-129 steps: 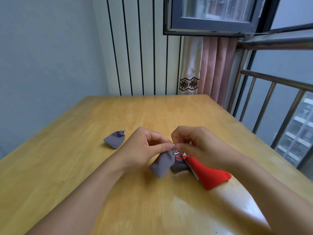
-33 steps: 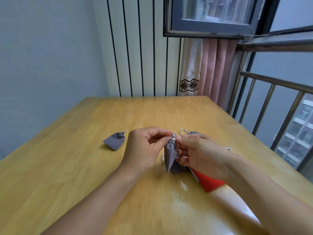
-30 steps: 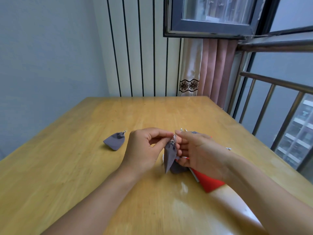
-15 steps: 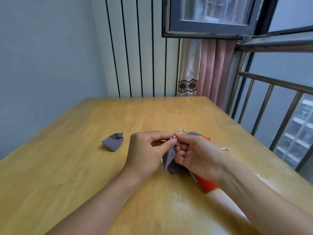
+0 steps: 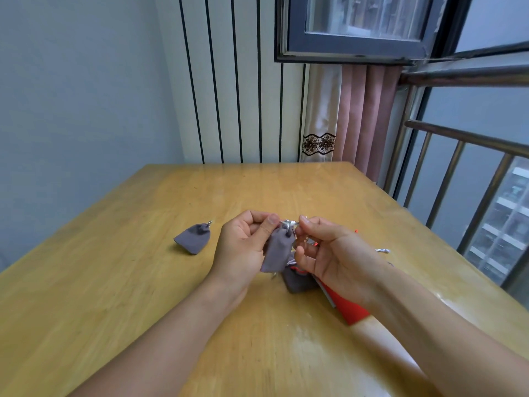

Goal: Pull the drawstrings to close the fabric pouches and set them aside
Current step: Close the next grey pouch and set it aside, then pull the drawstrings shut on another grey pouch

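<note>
A small grey fabric pouch (image 5: 276, 252) hangs above the wooden table (image 5: 143, 282) between my two hands. My left hand (image 5: 243, 247) pinches its gathered neck with thumb and forefinger. My right hand (image 5: 329, 253) pinches the silver drawstring (image 5: 289, 223) at the pouch's top. The neck looks cinched. Another grey pouch (image 5: 194, 238), drawn closed, lies on the table to the left. Under my right hand lie a further grey pouch (image 5: 297, 280) and a red pouch (image 5: 347, 308), partly hidden by my wrist.
Loose silver cord ends (image 5: 383, 250) lie on the table right of my hands. A metal railing (image 5: 458, 173) and a window run along the table's right side. A striped wall and a pink curtain (image 5: 363, 118) stand behind the far edge.
The pouch has been lifted slightly and its neck has drawn tighter. My right hand has shifted from the pouch's side to the drawstring at its top.
</note>
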A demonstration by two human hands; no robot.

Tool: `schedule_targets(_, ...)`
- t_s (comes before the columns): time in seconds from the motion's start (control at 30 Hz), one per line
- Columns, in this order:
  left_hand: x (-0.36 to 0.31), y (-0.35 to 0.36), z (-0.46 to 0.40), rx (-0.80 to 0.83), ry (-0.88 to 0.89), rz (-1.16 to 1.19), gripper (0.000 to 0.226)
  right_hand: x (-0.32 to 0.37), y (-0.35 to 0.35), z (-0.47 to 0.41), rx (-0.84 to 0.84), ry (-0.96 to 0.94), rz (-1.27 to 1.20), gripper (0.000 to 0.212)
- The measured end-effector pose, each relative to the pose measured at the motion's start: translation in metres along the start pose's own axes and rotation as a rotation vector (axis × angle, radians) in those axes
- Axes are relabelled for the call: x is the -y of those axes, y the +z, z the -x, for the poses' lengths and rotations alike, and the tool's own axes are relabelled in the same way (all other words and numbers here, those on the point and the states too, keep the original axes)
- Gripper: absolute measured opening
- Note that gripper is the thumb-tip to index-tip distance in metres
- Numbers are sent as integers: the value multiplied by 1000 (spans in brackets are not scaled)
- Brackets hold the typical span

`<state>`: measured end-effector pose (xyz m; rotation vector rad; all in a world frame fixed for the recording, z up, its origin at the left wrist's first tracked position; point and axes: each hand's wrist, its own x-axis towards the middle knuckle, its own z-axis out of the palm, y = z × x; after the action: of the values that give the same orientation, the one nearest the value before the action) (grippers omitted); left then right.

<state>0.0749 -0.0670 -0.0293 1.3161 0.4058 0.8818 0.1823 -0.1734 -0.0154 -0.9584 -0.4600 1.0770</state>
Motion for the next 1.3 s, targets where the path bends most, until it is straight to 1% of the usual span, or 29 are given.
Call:
schedule_targets(0.13, -1, 1, 1, -10, -6, 0, 7, -2, -4, -4, -1, -67, 111, 18)
schedule_targets(0.23, -2, 4, 0, -52, 26, 49, 9, -3, -3, -5, -64, -151, 198, 21)
schedule_targets(0.33, 3, 6, -3, -110, 62, 22, 10, -6, 1, -6, -105, -238, 251, 24)
schedule_targets(0.4, 3, 5, -4, -120, 30, 38, 10, -8, 2, -5, -147, -260, 282, 24)
schedule_targets(0.47, 1, 1, -3, -33, -61, 42, 15, -8, -1, -5, -177, -283, 300, 24)
schedule_targets(0.53, 1, -2, 1, 143, -200, -21, 33, -10, -4, -6, -171, -277, 259, 22)
schedule_targets(0.57, 2, -1, 5, 215, -247, -70, 41, -12, -4, -7, -155, -250, 241, 21)
schedule_targets(0.6, 4, 1, 7, 241, -249, -122, 42, -13, -5, -8, -129, -220, 232, 19)
schedule_targets(0.63, 4, 3, 8, 218, -211, -164, 37, -13, -6, -10, -105, -198, 229, 18)
schedule_targets(0.67, 5, 1, 3, 163, -161, -203, 33, -11, -7, -12, -102, -195, 237, 19)
schedule_targets(0.7, 5, -3, -2, 98, -110, -246, 31, -8, -11, -15, -142, -227, 308, 21)
schedule_targets(0.73, 3, -10, -9, 18, -45, -339, 29, -2, -19, -18, -221, -299, 494, 21)
schedule_targets(0.77, 1, -20, -18, -72, 42, -508, 28, 5, -28, -21, -324, -398, 777, 20)
schedule_targets(0.8, -1, -32, -24, -156, 135, -732, 26, 12, -37, -23, -412, -482, 1061, 24)
schedule_targets(0.83, -3, -44, -29, -223, 199, -953, 24, 16, -45, -25, -462, -527, 1271, 32)
schedule_targets(0.87, -4, -55, -31, -278, 227, -1127, 23, 17, -51, -26, -471, -524, 1390, 40)
schedule_targets(0.9, -5, -63, -33, -316, 222, -1239, 23, 16, -57, -29, -465, -493, 1440, 46)
schedule_targets(0.97, -3, -71, -35, -360, 133, -1379, 29, 9, -66, -35, -458, -412, 1496, 50)
schedule_targets(1.03, 1, -76, -37, -383, 5, -1457, 40, 4, -70, -41, -463, -352, 1521, 44)
schedule_targets(1.1, 5, -80, -38, -379, -122, -1487, 53, 4, -71, -44, -468, -341, 1502, 37)
schedule_targets(1.17, 9, -83, -38, -348, -203, -1551, 63, 7, -71, -45, -497, -330, 1459, 41)
schedule_targets(1.2, 9, -82, -38, -333, -209, -1599, 67, 8, -73, -45, -529, -330, 1456, 41)
schedule_targets(1.23, 9, -81, -36, -330, -187, -1648, 69, 9, -75, -46, -559, -339, 1460, 37)
schedule_targets(1.27, 9, -79, -36, -342, -102, -1683, 69, 10, -78, -47, -583, -349, 1471, 30)
schedule_targets(1.3, 9, -76, -37, -357, 31, -1679, 67, 10, -80, -48, -589, -357, 1486, 22)
